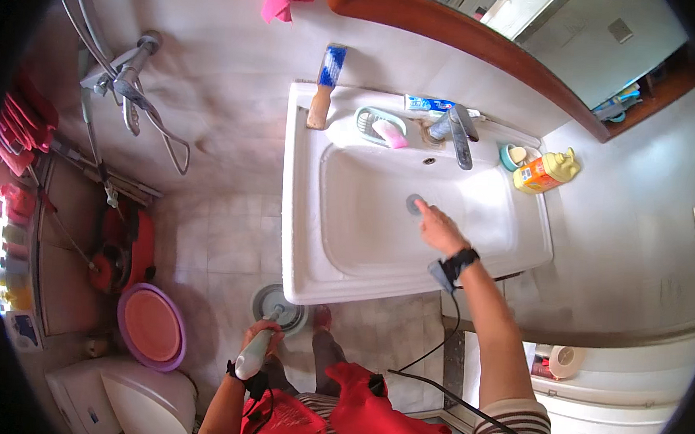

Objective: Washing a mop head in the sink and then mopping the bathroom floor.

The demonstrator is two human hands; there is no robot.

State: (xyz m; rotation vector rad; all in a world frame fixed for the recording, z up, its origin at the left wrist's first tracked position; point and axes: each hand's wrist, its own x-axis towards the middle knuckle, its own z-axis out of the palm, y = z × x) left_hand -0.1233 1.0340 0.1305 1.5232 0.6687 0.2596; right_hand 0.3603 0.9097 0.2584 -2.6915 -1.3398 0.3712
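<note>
My left hand (264, 337) grips the pale handle of a long cleaning tool (252, 355), whose shaft runs down to a round grey bucket (256, 307) on the floor. What is at the tool's lower end is not clear. Over the white ceramic washbasin (358, 229), my right hand (442, 229) has its index finger extended to the drain (412, 204). Whether the fingertip touches the drain cannot be told. No object shows in that hand. A chrome faucet (461, 140) stands behind, with a pink soap bar (391, 134) in a soap dish (365, 122).
A wooden-handled brush (319, 108), a toothpaste tube (429, 104) and a yellow bottle (544, 170) sit along the basin's rim. On the left are a shower mixer (130, 78), nested basins (151, 327) and a toilet (145, 404). A black cable (450, 391) crosses beside my right arm.
</note>
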